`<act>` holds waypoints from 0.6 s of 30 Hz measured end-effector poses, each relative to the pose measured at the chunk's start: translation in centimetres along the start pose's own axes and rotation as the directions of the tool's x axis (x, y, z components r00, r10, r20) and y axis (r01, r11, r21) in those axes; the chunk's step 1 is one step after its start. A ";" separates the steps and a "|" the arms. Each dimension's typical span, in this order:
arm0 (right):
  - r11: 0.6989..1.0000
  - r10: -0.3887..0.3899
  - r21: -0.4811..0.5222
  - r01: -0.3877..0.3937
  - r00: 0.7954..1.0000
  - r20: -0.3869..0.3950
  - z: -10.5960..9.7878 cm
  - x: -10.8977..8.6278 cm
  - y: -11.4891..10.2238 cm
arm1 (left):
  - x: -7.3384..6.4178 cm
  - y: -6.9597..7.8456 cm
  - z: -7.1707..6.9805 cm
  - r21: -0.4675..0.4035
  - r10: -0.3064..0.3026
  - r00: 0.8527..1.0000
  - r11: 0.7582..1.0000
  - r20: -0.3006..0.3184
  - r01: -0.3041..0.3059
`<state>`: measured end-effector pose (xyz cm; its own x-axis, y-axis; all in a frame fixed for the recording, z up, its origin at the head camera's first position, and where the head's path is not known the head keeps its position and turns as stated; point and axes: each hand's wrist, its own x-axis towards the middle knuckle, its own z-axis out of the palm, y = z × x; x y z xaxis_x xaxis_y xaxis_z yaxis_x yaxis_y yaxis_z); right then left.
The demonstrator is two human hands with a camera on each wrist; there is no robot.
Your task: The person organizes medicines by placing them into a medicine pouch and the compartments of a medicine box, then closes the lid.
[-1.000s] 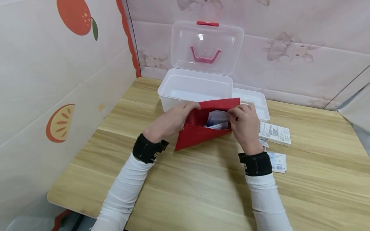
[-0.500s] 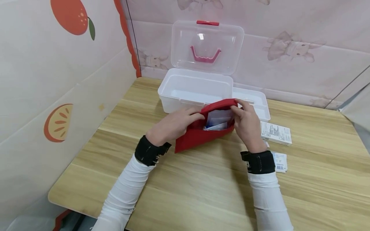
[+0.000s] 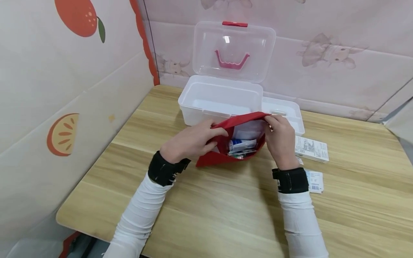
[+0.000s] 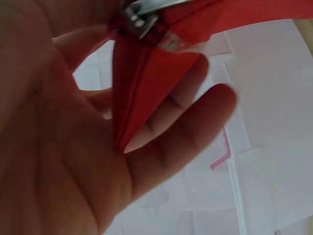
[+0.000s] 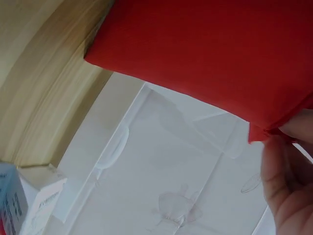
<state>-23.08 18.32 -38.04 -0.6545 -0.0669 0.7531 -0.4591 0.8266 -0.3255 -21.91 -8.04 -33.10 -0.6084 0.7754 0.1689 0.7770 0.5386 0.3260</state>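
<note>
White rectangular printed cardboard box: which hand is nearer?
Right. The right hand is beside the box, pinching the near end of the red fabric pouch; the left hand is farther off, at its other end.

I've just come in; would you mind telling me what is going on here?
A person is holding a red pouch open: the left grip holds one end of its mouth, the right grip pinches the other. Packets lie inside. Behind it stands a clear storage box with its lid up, beside a white tray. A white carton and a loose packet lie to the right.
</note>
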 end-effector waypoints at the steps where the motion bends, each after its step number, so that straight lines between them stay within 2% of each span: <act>1: 1.000 -0.002 -0.003 0.002 1.000 -0.019 0.0 0.0 0.0 | 0.0 0.0 0.0 -0.004 -0.006 1.000 1.000 0.007 0.006; 5: 1.000 -0.006 -0.021 0.005 0.997 -0.077 0.0 0.1 -0.1 | 0.0 0.0 -0.1 -0.019 -0.009 1.000 1.000 0.018 0.010; 9: 0.999 0.016 -0.040 -0.018 0.999 -0.049 0.1 0.1 -0.3 | 0.1 -0.2 0.0 -0.039 -0.020 1.000 0.999 0.019 0.020; 11: 0.999 0.035 -0.041 -0.035 0.999 0.010 0.0 0.1 -0.3 | 0.1 -0.4 0.1 -0.049 -0.026 1.000 0.998 0.017 0.026; 13: 0.998 0.056 -0.033 -0.052 0.992 0.113 -0.5 0.0 -0.2 | 0.1 -0.5 0.1 -0.054 -0.026 1.000 0.998 0.009 0.027; 16: 0.998 0.055 -0.007 -0.056 0.958 0.280 -1.3 0.1 -0.2 | 0.1 -0.6 0.1 -0.053 -0.017 1.000 0.998 -0.005 0.017; 18: 0.999 0.031 0.021 -0.041 0.939 0.341 -1.5 0.1 -0.1 | 0.1 -0.7 0.2 -0.050 -0.011 1.000 0.999 -0.014 0.010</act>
<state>-22.17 19.09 -37.10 -0.8342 -0.2279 0.5021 -0.4444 0.8169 -0.3676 -22.48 -8.30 -33.50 -0.6192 0.7647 0.1786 0.7617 0.5296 0.3734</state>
